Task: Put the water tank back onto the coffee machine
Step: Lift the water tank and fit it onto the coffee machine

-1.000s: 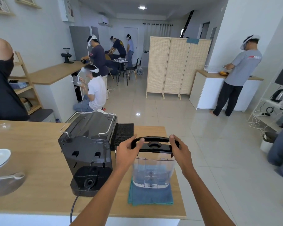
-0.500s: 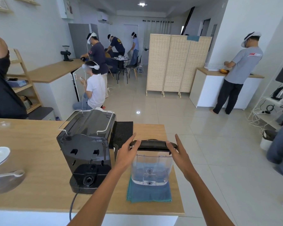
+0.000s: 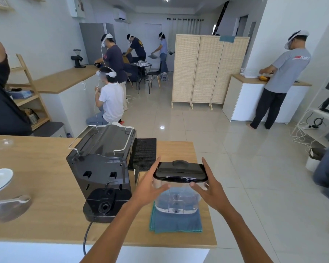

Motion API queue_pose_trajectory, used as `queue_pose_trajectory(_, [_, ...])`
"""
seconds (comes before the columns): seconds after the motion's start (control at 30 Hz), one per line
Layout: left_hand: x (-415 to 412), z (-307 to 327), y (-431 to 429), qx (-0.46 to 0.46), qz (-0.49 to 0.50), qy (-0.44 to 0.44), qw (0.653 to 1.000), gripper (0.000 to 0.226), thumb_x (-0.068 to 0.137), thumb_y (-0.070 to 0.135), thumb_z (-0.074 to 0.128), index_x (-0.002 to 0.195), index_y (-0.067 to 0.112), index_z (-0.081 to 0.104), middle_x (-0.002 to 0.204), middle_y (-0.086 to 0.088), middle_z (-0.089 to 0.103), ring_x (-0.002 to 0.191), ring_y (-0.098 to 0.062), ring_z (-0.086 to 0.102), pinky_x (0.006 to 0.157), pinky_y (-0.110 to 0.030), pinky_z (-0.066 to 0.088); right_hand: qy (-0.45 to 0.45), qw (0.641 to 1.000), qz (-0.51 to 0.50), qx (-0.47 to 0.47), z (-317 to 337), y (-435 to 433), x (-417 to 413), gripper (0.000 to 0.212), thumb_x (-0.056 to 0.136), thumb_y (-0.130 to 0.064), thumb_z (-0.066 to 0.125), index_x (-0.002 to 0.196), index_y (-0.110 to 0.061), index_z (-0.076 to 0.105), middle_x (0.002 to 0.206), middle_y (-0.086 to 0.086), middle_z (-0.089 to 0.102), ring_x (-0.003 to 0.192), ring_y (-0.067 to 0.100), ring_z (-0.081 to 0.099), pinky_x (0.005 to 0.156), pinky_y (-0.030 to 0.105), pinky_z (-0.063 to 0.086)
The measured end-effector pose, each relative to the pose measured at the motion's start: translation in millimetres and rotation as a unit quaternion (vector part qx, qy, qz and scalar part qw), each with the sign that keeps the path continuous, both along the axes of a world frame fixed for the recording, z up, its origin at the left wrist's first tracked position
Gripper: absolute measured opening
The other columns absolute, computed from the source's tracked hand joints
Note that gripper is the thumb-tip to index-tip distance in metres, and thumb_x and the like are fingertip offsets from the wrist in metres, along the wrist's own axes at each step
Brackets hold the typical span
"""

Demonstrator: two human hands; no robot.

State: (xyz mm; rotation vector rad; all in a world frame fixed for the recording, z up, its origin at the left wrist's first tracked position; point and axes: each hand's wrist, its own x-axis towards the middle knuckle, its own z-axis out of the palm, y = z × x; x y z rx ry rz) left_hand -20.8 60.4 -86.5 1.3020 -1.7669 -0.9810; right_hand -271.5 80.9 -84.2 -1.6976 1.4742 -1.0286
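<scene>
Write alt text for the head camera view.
Two bare hands, left hand and right hand, flank a clear water tank standing on a blue cloth, right of a black coffee machine on a wooden counter.

Single head-worn wide-angle view, forward and down, close over the wooden counter (image 3: 36, 186), room beyond.

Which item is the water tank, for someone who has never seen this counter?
Find the black coffee machine on the wooden counter. On its right lies a folded teal cloth. The water tank stands on it: the only clear container with a black lid.
</scene>
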Motion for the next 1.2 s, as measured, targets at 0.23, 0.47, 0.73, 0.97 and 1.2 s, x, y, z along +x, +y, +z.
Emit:
queue_pose_trajectory(0.23, [2.6, -4.0, -3.8, 0.013, 0.004, 0.041, 0.999, 0.108, 0.071, 0.029, 0.088, 0.151, 0.052, 0.019, 0.148, 0.022, 0.031, 0.132, -0.004, 0.034, 0.108, -0.029, 0.033, 0.008, 1.000, -0.005, -0.022, -12.9, -6.2, -7.7, 0.112, 0.066, -0.049, 0.083, 0.156, -0.042, 0.016, 0.127, -0.044, 0.052, 0.115, 0.016, 0.060, 0.091, 0.024, 0.054])
queue_pose_trajectory(0.47, [-1.0, -8.8, 1.7, 0.016, 0.042, 0.031, 0.999, 0.108, 0.062, 0.054, 0.078, 0.147, 0.062, 0.012, 0.085, 0.003, 0.059, 0.084, -0.019, 0.055, 0.093, -0.031, 0.038, -0.009, 0.999, -0.002, -0.041, -12.6, -5.4, -5.6, 0.105, 0.066, -0.040, 0.082, 0.153, -0.038, 0.024, 0.120, -0.052, 0.051, 0.109, 0.000, 0.062, 0.084, 0.007, 0.048])
queue_pose_trajectory(0.73, [23.7, 7.4, 23.2, -0.027, 0.061, 0.049, 0.997, 0.106, 0.063, 0.055, 0.077, 0.147, 0.061, 0.013, 0.075, -0.001, 0.046, 0.063, -0.019, 0.046, 0.077, -0.023, 0.040, -0.011, 0.998, 0.024, -0.062, 10.4, 7.1, 11.4, 0.114, 0.062, -0.038, 0.088, 0.157, -0.031, 0.026, 0.128, -0.045, 0.053, 0.119, -0.009, 0.056, 0.097, 0.015, 0.048])
queue_pose_trajectory(0.97, [70.9, 33.7, 46.8, -0.075, 0.090, 0.042, 0.992, 0.104, 0.071, 0.039, 0.081, 0.150, 0.055, 0.016, 0.085, 0.028, 0.042, 0.081, -0.003, 0.037, 0.069, -0.013, 0.038, -0.004, 0.993, 0.057, -0.102, 42.8, 18.9, 55.6, 0.114, 0.059, -0.054, 0.084, 0.154, -0.047, 0.022, 0.122, -0.052, 0.050, 0.108, -0.007, 0.060, 0.092, 0.014, 0.048])
queue_pose_trajectory(1.2, [115.6, 82.8, 78.7, -0.095, 0.119, 0.037, 0.988, 0.104, 0.077, 0.018, 0.083, 0.154, 0.044, 0.019, 0.101, -0.014, 0.068, 0.065, 0.002, 0.043, 0.106, -0.049, 0.043, -0.025, 0.990, 0.069, -0.122, 62.9, 26.4, 112.4, 0.113, 0.061, -0.050, 0.082, 0.156, -0.040, 0.022, 0.120, -0.056, 0.048, 0.109, -0.016, 0.057, 0.091, 0.004, 0.043])
